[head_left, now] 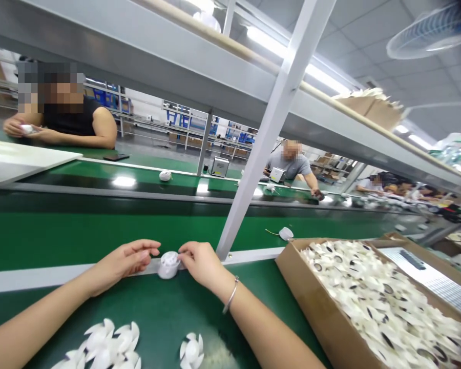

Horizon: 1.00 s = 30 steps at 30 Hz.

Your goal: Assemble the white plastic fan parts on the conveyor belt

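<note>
we had the white round housing [168,265] between our two hands, at the near edge of the pale rail [34,280], where the green bench [157,312] began. it sat upright with its detailed face turned up, squat and nearly round, so we could make out no long axis lying one way or another. our right hand [202,264] was the nearer: its fingertips reached in from the right and met the rim, with thumb and finger close together, though we could not tell whether they pinched the housing or only touched it. our left hand [128,260] hung just beside it on the other side, fingers loosely curled with a gap to the thumb, holding nothing and apart from the housing, which lay to its right. closer to us on the bench, a cluster of white bladed wheels [103,341] lay below our left hand, and a single bladed wheel [192,351] lay apart from them, nearly straight in front of the housing. to our right, beyond the right forearm, stood a cardboard box [311,300] heaped with more bladed pieces [369,292].
</note>
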Each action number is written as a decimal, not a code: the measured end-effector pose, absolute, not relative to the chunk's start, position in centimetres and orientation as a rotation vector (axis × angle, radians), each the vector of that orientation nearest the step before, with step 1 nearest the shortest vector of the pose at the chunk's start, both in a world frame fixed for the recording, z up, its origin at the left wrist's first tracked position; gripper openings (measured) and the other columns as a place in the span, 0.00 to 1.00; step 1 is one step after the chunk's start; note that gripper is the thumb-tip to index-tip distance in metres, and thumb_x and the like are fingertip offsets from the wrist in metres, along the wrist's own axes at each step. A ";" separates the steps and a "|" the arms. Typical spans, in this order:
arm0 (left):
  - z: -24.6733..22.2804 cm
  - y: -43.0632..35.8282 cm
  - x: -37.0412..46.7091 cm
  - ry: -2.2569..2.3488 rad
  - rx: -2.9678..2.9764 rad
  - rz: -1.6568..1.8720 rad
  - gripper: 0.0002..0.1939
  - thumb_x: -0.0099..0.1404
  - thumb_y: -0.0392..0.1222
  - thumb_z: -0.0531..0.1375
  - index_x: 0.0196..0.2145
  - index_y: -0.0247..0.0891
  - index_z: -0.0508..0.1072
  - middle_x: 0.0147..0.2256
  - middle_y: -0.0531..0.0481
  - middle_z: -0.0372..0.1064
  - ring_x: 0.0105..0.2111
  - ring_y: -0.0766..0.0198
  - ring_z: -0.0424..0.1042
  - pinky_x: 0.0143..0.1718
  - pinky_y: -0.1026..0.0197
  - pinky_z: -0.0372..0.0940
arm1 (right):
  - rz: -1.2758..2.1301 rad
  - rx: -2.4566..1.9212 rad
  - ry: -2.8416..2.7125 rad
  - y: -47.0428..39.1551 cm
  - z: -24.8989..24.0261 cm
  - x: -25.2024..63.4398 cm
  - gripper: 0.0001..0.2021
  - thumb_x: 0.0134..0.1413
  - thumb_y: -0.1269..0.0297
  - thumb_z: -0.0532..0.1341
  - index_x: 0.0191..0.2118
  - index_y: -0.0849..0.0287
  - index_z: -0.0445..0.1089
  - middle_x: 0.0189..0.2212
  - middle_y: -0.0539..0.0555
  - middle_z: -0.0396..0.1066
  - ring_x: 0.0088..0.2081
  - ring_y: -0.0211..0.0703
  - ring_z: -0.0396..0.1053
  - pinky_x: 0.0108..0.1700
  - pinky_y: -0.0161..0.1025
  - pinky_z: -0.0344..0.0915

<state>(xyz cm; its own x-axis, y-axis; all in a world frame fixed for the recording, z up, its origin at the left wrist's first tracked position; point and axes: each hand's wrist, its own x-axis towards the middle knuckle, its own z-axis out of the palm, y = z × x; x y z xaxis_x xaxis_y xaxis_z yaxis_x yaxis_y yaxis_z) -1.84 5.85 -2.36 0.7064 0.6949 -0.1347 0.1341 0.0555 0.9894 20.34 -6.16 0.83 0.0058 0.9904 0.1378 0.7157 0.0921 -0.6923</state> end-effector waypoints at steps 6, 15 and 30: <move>0.0 4.2 -1.2 0.676 1.743 0.499 0.28 0.61 0.62 0.62 0.53 0.43 0.72 0.48 0.43 0.72 0.39 0.59 0.72 0.40 0.58 0.71 | 0.284 -1.553 -1.642 -5.8 1.3 21.0 0.24 0.61 0.62 0.61 0.61 0.62 0.63 0.60 0.64 0.65 0.61 0.49 0.63 0.62 0.47 0.61; 5.4 -3.5 -0.6 -0.116 2.325 -0.092 0.23 0.67 0.54 0.60 0.58 0.49 0.71 0.59 0.49 0.67 0.59 0.55 0.63 0.60 0.59 0.57 | 0.089 -1.648 -1.686 -15.3 6.8 23.7 0.09 0.63 0.60 0.59 0.44 0.55 0.74 0.40 0.55 0.73 0.41 0.45 0.71 0.42 0.41 0.69; 2.7 -3.4 -0.4 -0.061 2.565 -0.020 0.20 0.63 0.46 0.66 0.52 0.47 0.76 0.55 0.49 0.72 0.56 0.49 0.68 0.56 0.54 0.60 | -0.222 -2.060 -1.868 -25.7 -3.6 23.0 0.10 0.67 0.66 0.54 0.41 0.60 0.74 0.34 0.58 0.69 0.38 0.48 0.66 0.41 0.45 0.64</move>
<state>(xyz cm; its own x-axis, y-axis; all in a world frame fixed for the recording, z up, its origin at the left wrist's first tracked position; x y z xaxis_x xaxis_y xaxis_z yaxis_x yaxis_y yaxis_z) -0.38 -3.42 2.71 0.9988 -0.0482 -0.0012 -0.0398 -0.8377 0.5447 23.01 -25.69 -3.58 0.1188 0.9311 0.3450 0.9860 -0.0698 -0.1512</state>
